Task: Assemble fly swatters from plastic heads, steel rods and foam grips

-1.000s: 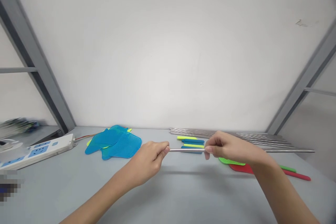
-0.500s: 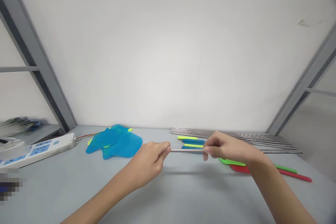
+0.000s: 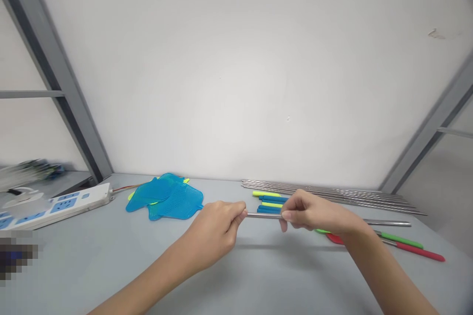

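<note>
The left hand [image 3: 217, 226] and right hand [image 3: 318, 212] both hold a rod [image 3: 264, 216] in narrow grips, with handles [image 3: 275, 199] beyond it.

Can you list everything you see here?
Held rod: one, silver, centre
Loose rods: several, silver, back right
Mesh heads: at least two, blue, left
Yellow mesh: uncounted, under the blue
Short tubes: two yellow, at least two blue, centre
Swatters: two, green and red, right
Power strip: one, white and blue, left
Blurred bundle: one, whitish, far left
Pixelated patch: one, dark, left
Posts: two, grey, both sides
Wall: one, white, back
Table: one, grey, below
Left hand: one, gripping the held rod
Right hand: one, pinching the rod
</note>
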{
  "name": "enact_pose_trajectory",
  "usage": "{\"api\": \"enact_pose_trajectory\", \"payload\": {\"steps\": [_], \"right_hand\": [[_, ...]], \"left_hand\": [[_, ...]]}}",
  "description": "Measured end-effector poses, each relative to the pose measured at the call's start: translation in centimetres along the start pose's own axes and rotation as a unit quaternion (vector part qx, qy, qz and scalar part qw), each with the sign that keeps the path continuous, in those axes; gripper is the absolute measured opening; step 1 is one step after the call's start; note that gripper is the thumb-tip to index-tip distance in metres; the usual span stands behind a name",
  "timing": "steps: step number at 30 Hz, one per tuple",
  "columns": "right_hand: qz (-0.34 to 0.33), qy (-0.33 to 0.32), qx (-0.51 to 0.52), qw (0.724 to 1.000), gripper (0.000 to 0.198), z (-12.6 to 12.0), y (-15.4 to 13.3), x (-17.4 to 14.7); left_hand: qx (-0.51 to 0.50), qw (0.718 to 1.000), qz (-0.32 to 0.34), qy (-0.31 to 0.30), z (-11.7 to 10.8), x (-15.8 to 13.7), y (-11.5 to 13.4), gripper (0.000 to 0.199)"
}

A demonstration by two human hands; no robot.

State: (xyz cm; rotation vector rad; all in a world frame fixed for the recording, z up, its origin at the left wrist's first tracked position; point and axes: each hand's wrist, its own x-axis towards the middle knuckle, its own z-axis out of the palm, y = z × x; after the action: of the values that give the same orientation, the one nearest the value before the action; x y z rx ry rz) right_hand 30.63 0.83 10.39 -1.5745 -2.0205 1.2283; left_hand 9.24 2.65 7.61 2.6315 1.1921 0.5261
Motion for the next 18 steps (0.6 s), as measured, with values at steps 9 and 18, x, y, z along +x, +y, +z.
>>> {"api": "enact_pose_trajectory", "payload": {"steps": [9, 18], "right_hand": [[-0.012, -0.044, 0.044, 0.998, 0.025, 1.1, 0.4, 1.1], [-0.011, -0.074, 0.042, 0.996, 0.025, 1.4, 0.4, 1.5]], "left_hand": [[0.001, 1.000, 0.019, -0.002, 0.7, -0.2, 0.4, 0.025], [-0.011, 1.000, 0.020, -0.007, 1.2, -0.3, 1.0, 0.025]]}}
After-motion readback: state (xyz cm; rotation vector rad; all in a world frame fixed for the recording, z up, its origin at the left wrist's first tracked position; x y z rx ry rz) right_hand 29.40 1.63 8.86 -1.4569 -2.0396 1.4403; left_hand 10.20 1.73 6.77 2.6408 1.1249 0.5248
